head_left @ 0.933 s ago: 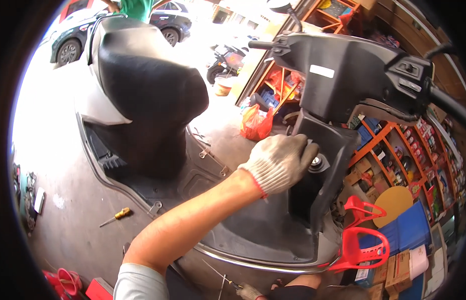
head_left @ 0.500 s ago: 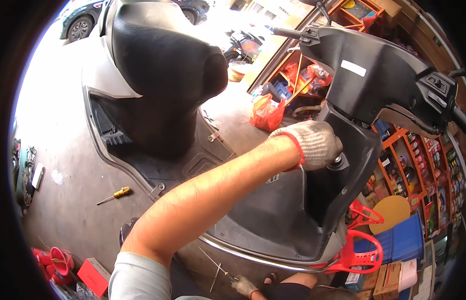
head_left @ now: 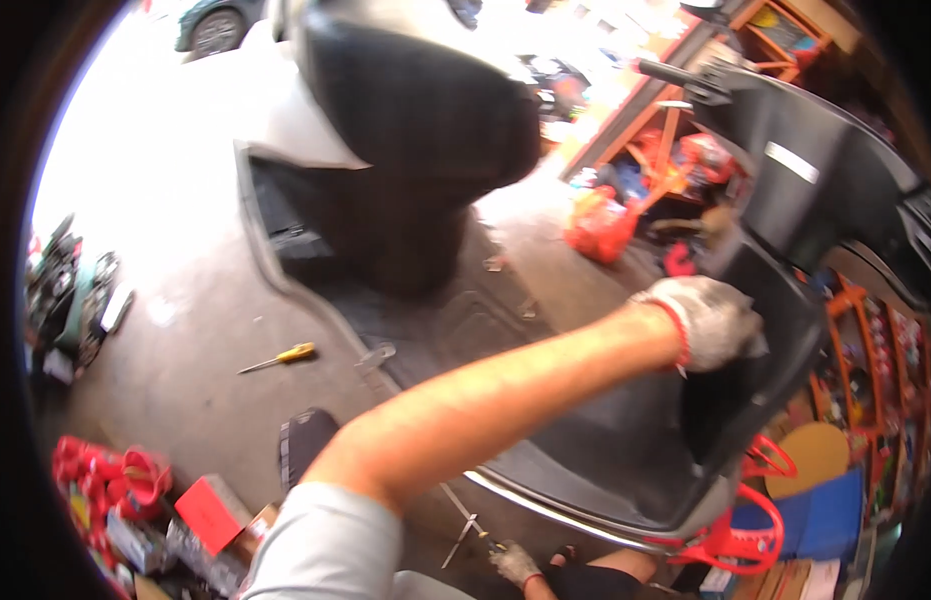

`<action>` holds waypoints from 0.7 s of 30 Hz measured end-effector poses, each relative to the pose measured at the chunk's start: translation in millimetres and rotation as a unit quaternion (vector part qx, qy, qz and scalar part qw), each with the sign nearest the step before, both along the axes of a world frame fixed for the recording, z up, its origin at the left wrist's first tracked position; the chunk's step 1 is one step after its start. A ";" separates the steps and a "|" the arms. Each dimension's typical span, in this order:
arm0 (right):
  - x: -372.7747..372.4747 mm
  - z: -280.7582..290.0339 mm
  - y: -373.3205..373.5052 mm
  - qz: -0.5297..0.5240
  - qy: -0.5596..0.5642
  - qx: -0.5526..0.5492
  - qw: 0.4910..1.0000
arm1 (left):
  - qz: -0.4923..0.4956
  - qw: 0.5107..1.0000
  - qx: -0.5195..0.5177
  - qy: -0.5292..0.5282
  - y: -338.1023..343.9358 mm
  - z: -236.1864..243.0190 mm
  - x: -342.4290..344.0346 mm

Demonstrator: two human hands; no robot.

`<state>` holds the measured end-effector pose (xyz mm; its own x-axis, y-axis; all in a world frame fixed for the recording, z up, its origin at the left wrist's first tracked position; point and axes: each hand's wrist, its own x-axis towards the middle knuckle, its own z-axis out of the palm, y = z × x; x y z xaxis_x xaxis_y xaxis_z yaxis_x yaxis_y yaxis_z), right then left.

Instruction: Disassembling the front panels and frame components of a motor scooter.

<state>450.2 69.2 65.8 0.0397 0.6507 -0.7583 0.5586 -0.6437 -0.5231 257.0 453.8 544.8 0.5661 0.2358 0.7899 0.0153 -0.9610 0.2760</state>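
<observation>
My left hand (head_left: 700, 322), in a knitted glove with a red cuff, reaches across the scooter (head_left: 575, 455) to its black inner front panel (head_left: 775, 300). The fingers are curled closed against the panel, and blur hides what they hold. My right hand is out of view. At the lower edge, another person's gloved hand (head_left: 515, 563) holds a slim tool (head_left: 467, 525), beside a bare knee and black shorts. The scooter's black seat (head_left: 415, 100) is at the upper middle, and its handlebar cover (head_left: 785, 165) at the upper right.
A yellow-handled screwdriver (head_left: 285, 355) lies on the floor to the left. Red containers (head_left: 140, 480) and a red box (head_left: 213, 512) stand at lower left. Orange shelves (head_left: 855, 350) and a red plastic chair (head_left: 750, 535) are on the right. A red bag (head_left: 600, 225) sits behind the scooter.
The whole view has shifted, so the scooter and my left arm appear further right, with more blur. My left hand stays at the front panel; the round metal lock beside it no longer shows clearly.
</observation>
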 end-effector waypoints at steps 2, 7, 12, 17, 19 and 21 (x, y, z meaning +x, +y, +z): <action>-11.8 26.2 2.7 -0.058 0.034 -0.016 0.998 | 0.053 0.984 -0.172 -0.001 -12.8 -10.6 -22.0; -1.8 25.8 5.5 -0.106 0.060 -0.054 0.991 | 0.168 0.912 -0.295 -0.231 -20.5 -85.8 -108.7; -2.9 17.9 0.7 -0.048 0.048 -0.047 0.997 | 0.456 0.811 -0.279 -0.239 -2.2 -225.2 -233.2; -3.4 22.0 7.6 -0.018 0.047 -0.079 0.996 | 0.667 0.699 -0.212 -0.147 13.6 -273.6 -351.5; 0.4 20.3 7.0 0.002 0.033 -0.082 0.996 | 0.665 0.704 -0.214 -0.125 29.6 -278.1 -375.2; 8.0 15.1 0.5 0.022 0.019 -0.047 0.998 | 0.670 0.697 -0.238 -0.094 47.1 -273.3 -379.4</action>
<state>458.2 69.7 80.9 -0.0165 0.5772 -0.8164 0.5685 -0.6663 -0.4826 -122.5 500.9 271.5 -0.5166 0.7146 0.4716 0.7314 0.0820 0.6770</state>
